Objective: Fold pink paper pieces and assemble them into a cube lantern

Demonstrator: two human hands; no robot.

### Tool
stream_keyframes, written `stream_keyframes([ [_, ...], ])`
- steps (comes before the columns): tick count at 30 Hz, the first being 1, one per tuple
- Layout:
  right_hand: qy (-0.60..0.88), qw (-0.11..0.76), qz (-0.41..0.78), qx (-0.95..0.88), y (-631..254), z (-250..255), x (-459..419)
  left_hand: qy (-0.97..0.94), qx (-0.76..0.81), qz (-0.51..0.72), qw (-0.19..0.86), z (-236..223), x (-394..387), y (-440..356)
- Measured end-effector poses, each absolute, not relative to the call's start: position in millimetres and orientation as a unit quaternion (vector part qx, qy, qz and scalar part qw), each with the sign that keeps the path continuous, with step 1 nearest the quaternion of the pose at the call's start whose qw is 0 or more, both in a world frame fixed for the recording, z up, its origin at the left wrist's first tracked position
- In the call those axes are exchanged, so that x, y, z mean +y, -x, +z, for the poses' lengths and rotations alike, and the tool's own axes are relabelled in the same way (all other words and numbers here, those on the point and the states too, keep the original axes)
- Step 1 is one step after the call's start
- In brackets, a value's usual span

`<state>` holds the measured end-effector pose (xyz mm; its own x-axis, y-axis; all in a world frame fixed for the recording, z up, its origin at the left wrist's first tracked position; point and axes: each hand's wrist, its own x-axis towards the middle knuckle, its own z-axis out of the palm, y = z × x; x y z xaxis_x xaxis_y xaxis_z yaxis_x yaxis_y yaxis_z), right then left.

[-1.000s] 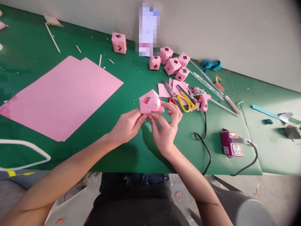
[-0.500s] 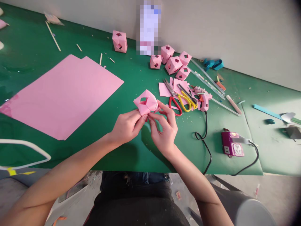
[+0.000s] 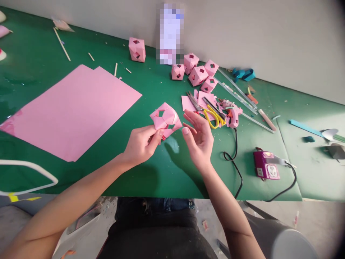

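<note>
My left hand (image 3: 142, 144) pinches the lower left edge of a folded pink paper polyhedron (image 3: 168, 116) with diamond-shaped openings. A bit of red shows by my left thumb, too small to name. Just right of the paper shape, my right hand (image 3: 199, 138) is open, palm turned towards it, holding nothing. Beyond my right fingers lie yellow-handled scissors (image 3: 211, 117) and a pair of scissors with metal blades (image 3: 194, 100), over pink paper scraps (image 3: 187, 103). The pink glue gun (image 3: 234, 114) rests to their right.
Large pink paper sheets (image 3: 72, 115) cover the left of the green table (image 3: 129, 180). Finished-looking pink paper shapes (image 3: 198, 75) cluster at the back, with another pink shape (image 3: 137, 49) apart. Clear glue sticks (image 3: 238, 94) lie near the wall. A purple power socket (image 3: 265, 165) sits at right with a black cable (image 3: 237, 172).
My right hand has let go of the paper polyhedron and moved right, its fingers opening. The polyhedron has turned slightly in my left hand, showing a second opening.
</note>
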<state>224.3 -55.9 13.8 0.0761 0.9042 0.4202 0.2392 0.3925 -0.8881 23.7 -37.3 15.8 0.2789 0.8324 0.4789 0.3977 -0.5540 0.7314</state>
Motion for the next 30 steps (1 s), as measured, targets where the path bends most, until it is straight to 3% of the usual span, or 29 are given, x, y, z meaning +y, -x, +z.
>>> stream_keyframes([
  [4, 0.455, 0.55, 0.362, -0.599, -225, 10, -50, -0.72, 0.396, 0.462, 0.333, 18, -40, -28],
  [8, 0.467, 0.565, 0.33, -0.595, -224, 10, -51, -0.707, 0.393, 0.439, 0.391, 16, -36, -27],
  [14, 0.493, 0.548, 0.217, -0.639, -227, 20, -54, -0.689, 0.437, 0.525, 0.241, 7, -21, -12],
  [18, 0.495, 0.552, 0.188, -0.645, -217, 19, -58, -0.737, 0.37, 0.533, 0.189, 6, -18, -12],
  [25, 0.499, 0.514, 0.383, -0.583, -210, 21, -63, -0.783, 0.372, 0.478, 0.139, 11, -21, -15],
  [30, 0.483, 0.537, 0.394, -0.568, -214, 20, -57, -0.765, 0.39, 0.496, 0.127, 8, -20, -17],
])
